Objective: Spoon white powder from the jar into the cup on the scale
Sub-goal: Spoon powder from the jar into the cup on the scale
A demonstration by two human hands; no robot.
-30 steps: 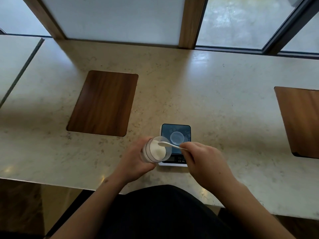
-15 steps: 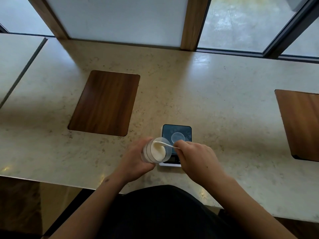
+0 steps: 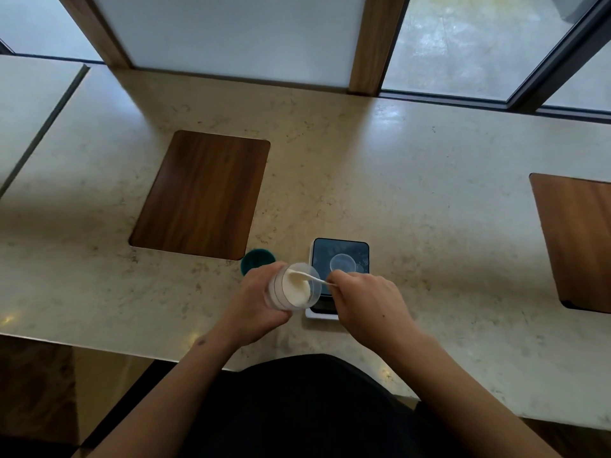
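Stone counter [image 3: 413,200], powder-filled jar [image 3: 292,287], clear cup [image 3: 343,263]

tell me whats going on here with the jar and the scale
A person is scooping white powder out of a jar. The left hand holds the jar tilted toward the scale, and the right hand holds a white spoon whose bowl is inside the jar's mouth. A clear cup sits on the scale and looks empty, though that is hard to tell. A teal lid lies on the counter behind the left hand.
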